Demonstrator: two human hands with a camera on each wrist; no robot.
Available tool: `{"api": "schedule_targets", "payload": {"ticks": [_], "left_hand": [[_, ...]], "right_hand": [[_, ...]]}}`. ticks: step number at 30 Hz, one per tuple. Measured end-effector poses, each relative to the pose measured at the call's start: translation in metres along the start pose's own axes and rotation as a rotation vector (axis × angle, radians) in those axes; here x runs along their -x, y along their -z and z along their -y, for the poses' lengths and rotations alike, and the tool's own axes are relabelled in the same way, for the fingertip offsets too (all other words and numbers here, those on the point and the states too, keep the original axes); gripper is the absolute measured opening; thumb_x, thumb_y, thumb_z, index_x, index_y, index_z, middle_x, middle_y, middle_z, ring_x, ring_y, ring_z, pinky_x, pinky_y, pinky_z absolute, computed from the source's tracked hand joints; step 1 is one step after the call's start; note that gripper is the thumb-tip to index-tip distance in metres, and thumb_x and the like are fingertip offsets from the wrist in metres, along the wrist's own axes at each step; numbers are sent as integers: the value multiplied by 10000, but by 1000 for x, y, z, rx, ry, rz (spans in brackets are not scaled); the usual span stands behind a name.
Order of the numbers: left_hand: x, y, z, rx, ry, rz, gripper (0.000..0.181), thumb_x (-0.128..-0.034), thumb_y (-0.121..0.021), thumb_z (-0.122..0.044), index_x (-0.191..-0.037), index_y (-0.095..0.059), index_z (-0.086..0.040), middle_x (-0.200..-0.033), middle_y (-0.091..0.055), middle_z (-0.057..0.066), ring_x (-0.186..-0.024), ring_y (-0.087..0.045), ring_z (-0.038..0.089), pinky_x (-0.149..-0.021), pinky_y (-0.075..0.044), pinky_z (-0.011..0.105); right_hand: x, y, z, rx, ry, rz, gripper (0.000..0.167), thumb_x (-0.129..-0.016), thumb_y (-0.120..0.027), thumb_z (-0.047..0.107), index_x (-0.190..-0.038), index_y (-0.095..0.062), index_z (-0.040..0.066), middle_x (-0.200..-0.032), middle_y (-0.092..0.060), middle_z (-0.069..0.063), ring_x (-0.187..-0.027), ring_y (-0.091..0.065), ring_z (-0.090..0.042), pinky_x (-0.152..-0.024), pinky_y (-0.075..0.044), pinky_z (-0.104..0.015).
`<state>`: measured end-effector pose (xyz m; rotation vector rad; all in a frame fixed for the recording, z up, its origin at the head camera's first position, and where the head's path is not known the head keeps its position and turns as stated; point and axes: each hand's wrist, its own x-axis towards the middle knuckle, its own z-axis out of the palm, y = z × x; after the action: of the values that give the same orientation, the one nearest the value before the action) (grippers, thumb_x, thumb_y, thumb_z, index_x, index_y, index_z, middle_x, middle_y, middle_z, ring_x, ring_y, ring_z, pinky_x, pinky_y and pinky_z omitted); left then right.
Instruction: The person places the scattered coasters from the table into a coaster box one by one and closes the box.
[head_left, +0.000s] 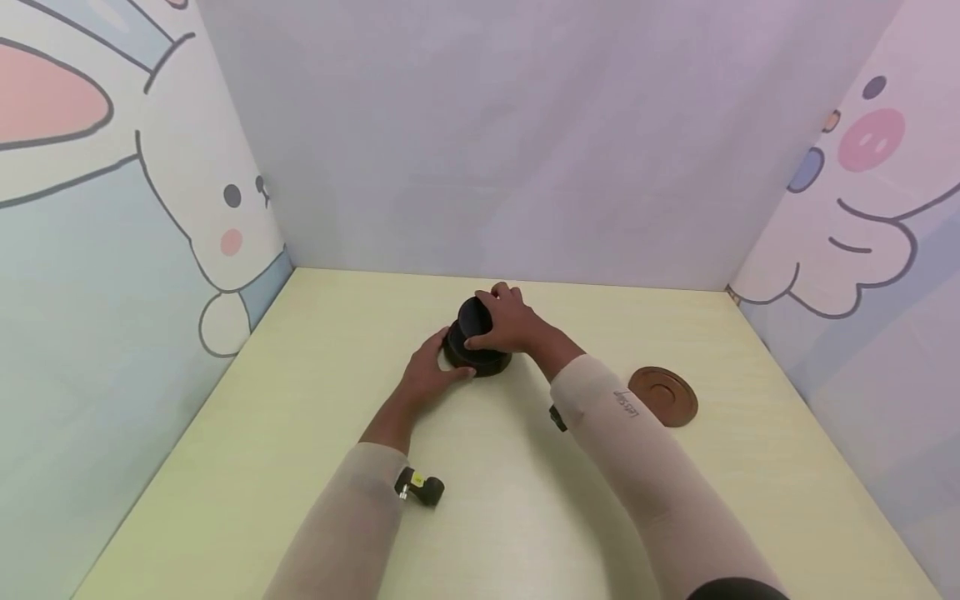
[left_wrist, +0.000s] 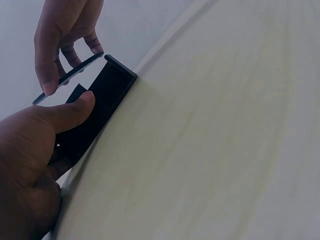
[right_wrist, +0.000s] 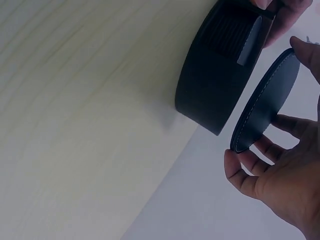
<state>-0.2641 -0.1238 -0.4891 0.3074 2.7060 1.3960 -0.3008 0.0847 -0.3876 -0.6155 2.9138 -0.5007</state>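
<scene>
My right hand holds a round black coaster with a stitched edge by its rim, thumb on one side and fingertips on the other. The coaster is tilted just above a round black coaster holder, with a gap between them in the right wrist view. Through a cutout in the holder's wall a stack of coasters shows. The holder stands on the table, and my left hand grips its near left side, the thumb over the cutout. The holder's far side is hidden.
A brown round disc with ringed grooves lies on the pale wooden table, right of the right forearm. A grey wall stands behind the table, with cartoon-printed walls on both sides.
</scene>
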Motion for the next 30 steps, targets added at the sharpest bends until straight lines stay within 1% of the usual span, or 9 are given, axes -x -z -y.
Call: {"api": "schedule_targets", "payload": {"ticks": [5, 10, 13, 17, 25, 30], "left_hand": [[1, 0, 0, 18, -15, 6, 999, -951, -860, -390, -1721, -309, -70, -1766, -383, 173, -1664, -331, 386, -1373, -293, 585], [1, 2, -2, 32, -63, 3, 985, -939, -874, -363, -1711, -336, -73, -1744, -420, 176, -1654, -355, 380, -1370, -304, 577], [0, 2, -1, 33, -78, -3, 972, -937, -875, -359, -1706, -350, -79, -1736, -434, 173, -1648, -367, 378, -1366, -313, 579], [0, 2, 0, 37, -75, -1, 962, -941, -871, -369, -1702, -360, -76, -1736, -434, 177, -1645, -371, 385, -1359, -321, 590], [-1, 1, 2, 35, -74, -7, 963, -934, -879, -367, -1697, -369, -74, -1728, -446, 175, -1642, -376, 384, -1355, -331, 586], [-1, 2, 1, 26, -61, -7, 992, -933, -877, -368, -1700, -344, -35, -1736, -426, 201, -1647, -362, 398, -1361, -320, 582]], "right_hand": [[-4, -2, 10, 45, -8, 32, 956, -923, -788, 540, -1701, -388, 156, -1584, -413, -174, -1411, -401, -364, -1106, -544, -592], [-7, -3, 17, 46, -25, 74, 936, -913, -791, 526, -1687, -420, 152, -1555, -431, -175, -1399, -393, -358, -1087, -535, -596], [-8, -4, 19, 54, -43, 90, 928, -909, -794, 539, -1678, -433, 166, -1551, -430, -168, -1390, -396, -346, -1081, -540, -587], [-9, -6, 21, 71, -58, 106, 926, -910, -794, 553, -1675, -435, 173, -1542, -430, -161, -1387, -402, -337, -1085, -539, -592], [-7, -6, 25, 86, -76, 142, 921, -936, -775, 546, -1678, -429, 124, -1535, -436, -178, -1379, -409, -341, -1102, -535, -575], [-7, -8, 23, 89, -90, 146, 914, -937, -777, 558, -1666, -447, 117, -1517, -445, -179, -1360, -415, -334, -1101, -544, -559]]}}
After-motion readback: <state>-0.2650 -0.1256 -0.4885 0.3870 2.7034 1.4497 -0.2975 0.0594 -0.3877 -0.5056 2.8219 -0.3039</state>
